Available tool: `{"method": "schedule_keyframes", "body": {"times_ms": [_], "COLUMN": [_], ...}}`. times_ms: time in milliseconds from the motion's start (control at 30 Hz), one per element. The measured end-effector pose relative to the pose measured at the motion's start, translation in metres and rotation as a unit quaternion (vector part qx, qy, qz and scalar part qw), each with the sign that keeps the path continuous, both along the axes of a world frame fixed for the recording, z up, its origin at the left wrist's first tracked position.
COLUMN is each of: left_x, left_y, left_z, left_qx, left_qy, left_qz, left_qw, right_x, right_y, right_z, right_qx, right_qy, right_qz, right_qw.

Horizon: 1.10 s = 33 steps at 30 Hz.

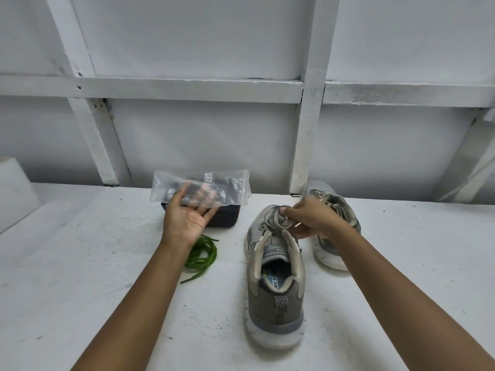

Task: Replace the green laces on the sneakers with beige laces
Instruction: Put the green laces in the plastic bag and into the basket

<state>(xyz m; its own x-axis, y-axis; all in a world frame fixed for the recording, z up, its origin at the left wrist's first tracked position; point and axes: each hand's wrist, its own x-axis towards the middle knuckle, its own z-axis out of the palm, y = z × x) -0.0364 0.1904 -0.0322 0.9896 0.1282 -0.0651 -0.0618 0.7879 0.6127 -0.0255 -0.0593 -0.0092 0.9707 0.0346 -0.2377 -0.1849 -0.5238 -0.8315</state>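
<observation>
Head view: green laces out, centre-left. R hand pinches beige lace on near shoe; L hand grips bag. Prob. nearly done.

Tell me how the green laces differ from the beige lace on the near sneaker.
The green laces lie coiled loose on the table, off any shoe; the beige lace is on the near sneaker. No hand holds the green laces; the right hand pinches the beige lace. Both are thin cords.
</observation>
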Motion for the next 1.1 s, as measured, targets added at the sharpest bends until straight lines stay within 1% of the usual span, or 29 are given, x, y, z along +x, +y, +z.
{"method": "schedule_keyframes", "body": {"times_ms": [33,100,167,200,233,300,367,433,500,533,600,700,800,867,1100], "left_x": [-0.001,-0.004,-0.005,-0.005,-0.006,-0.007,-0.007,-0.007,-0.006,-0.006,-0.005,-0.004,-0.003,-0.002,0.002], "left_y": [0.001,0.003,0.007,0.010,0.012,0.017,0.022,0.026,0.030,0.032,0.034,0.035,0.035,0.035,0.035], "left_z": [0.001,0.002,0.003,0.004,0.005,0.008,0.011,0.014,0.017,0.017,0.018,0.018,0.016,0.015,0.011], "left_qx": [-0.001,0.000,0.003,0.002,0.002,0.000,-0.008,-0.015,-0.014,-0.014,-0.014,-0.007,-0.011,-0.016,-0.018], "left_qy": [-0.001,-0.002,-0.006,-0.008,-0.010,-0.012,-0.010,-0.013,-0.017,-0.019,-0.021,-0.017,-0.014,-0.012,0.002], "left_qz": [0.001,0.003,0.007,0.008,0.010,0.013,0.022,0.032,0.039,0.041,0.039,0.036,0.030,0.028,0.029], "left_qw": [1.000,1.000,1.000,1.000,1.000,1.000,1.000,0.999,0.999,0.999,0.999,0.999,0.999,0.999,0.999], "right_x": [-0.001,-0.002,-0.004,-0.005,-0.008,-0.017,-0.026,-0.031,-0.031,-0.029,-0.022,-0.011,-0.006,-0.004,-0.006], "right_y": [0.002,0.007,0.013,0.017,0.024,0.043,0.069,0.096,0.118,0.128,0.143,0.157,0.166,0.169,0.165], "right_z": [0.004,0.014,0.024,0.027,0.031,0.038,0.042,0.039,0.030,0.022,0.006,-0.007,-0.013,-0.016,-0.021], "right_qx": [-0.087,-0.249,-0.401,-0.444,-0.457,-0.443,-0.426,-0.426,-0.457,-0.477,-0.505,-0.519,-0.499,-0.488,-0.465], "right_qy": [-0.019,-0.051,-0.110,-0.150,-0.182,-0.228,-0.247,-0.222,-0.171,-0.158,-0.163,-0.171,-0.141,-0.133,-0.176], "right_qz": [0.017,0.045,0.061,0.070,0.086,0.140,0.235,0.355,0.447,0.469,0.478,0.469,0.476,0.485,0.481], "right_qw": [0.996,0.966,0.907,0.881,0.866,0.855,0.838,0.802,0.750,0.726,0.700,0.694,0.710,0.713,0.722]}}
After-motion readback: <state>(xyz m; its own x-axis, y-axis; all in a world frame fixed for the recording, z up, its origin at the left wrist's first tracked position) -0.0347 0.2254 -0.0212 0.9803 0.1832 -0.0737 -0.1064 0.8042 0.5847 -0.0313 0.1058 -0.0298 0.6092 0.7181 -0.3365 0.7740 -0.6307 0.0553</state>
